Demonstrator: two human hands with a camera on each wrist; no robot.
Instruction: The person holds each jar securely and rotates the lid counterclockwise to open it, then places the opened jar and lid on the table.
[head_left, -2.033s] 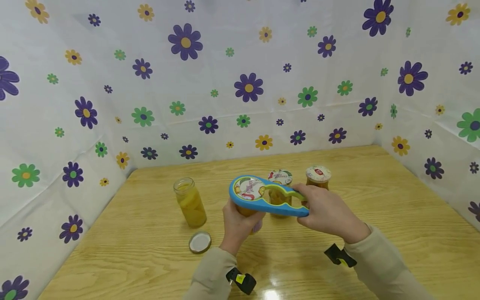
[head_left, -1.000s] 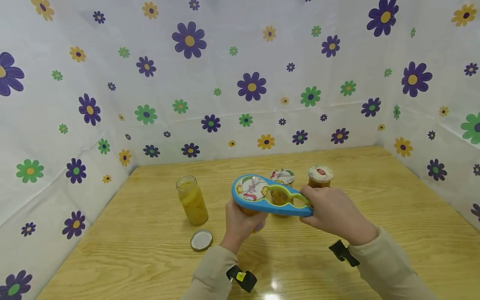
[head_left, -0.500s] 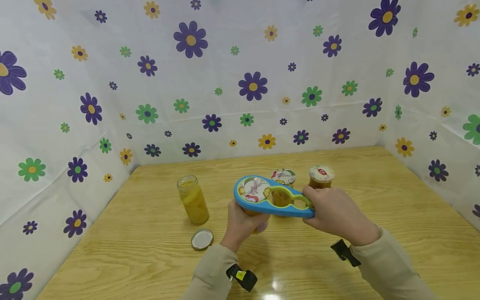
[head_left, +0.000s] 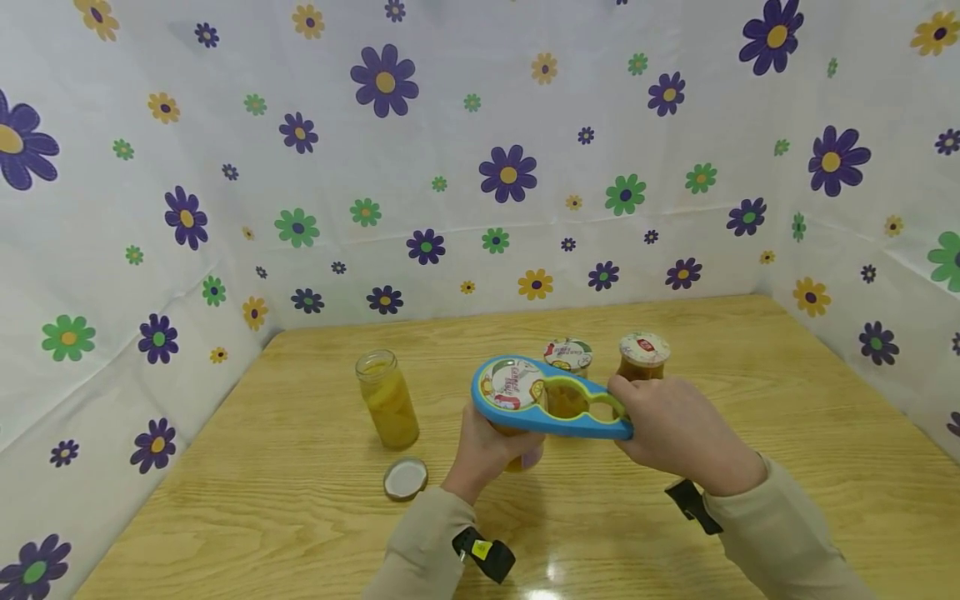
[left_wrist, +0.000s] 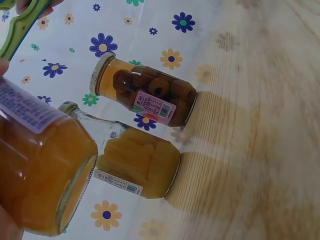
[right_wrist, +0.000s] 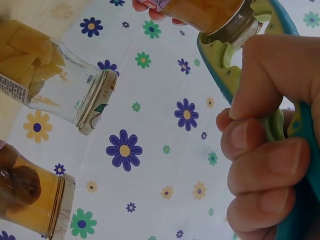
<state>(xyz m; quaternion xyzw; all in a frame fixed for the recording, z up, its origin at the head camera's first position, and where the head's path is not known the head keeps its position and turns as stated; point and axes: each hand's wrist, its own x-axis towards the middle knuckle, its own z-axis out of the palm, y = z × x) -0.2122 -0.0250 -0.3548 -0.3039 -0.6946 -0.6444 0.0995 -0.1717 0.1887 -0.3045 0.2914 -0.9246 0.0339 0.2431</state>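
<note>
My left hand [head_left: 483,454] grips a glass jar of orange fruit [left_wrist: 45,165], raised above the table. A blue and green jar opener [head_left: 577,427] has its widest loop around that jar's printed lid [head_left: 512,383]. Curled around the opener's handle end is my right hand [head_left: 686,433]; the right wrist view shows its fingers wrapped over the handle. Just behind the opener stands a lidded jar of pale yellow fruit [left_wrist: 140,160], partly hidden in the head view. A lidded jar of dark round fruit [left_wrist: 150,95] stands behind the right hand.
An uncapped jar of yellow fruit [head_left: 388,408] stands upright at the left. Its near side has a loose lid [head_left: 406,479] lying with the pale inside up. The wooden table [head_left: 262,500] meets flower-printed white cloth [head_left: 442,108] at the back and sides.
Both hands, with the jar and opener, have shifted slightly to the right. The head view has also drifted a little. Both grips look the same, and the opener stays around the lid.
</note>
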